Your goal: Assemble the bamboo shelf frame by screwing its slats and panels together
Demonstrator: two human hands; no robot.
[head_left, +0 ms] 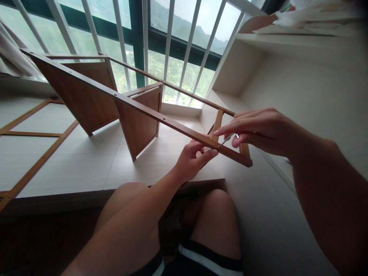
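Observation:
A brown wooden shelf frame (140, 108) with panels set crosswise stands on the pale surface, its long rail running toward me at the right. My left hand (194, 158) is closed around this rail near its right end, thumb on the near side. At the same spot, my right hand (255, 128) holds a small bent metal hex key (227, 140) between its fingers. The key's tip meets the rail just beside my left thumb. A short wooden crosspiece (217, 124) lies behind the key. One shelf panel (140, 122) stands upright left of my hands.
A second wooden frame (37, 165) lies flat on the pale ledge (120, 161) at the left. Behind is a window with white bars (169, 42). A curtain (17, 50) hangs at far left; a pale cabinet (301, 84) rises at right. My knees (215, 214) are below the ledge.

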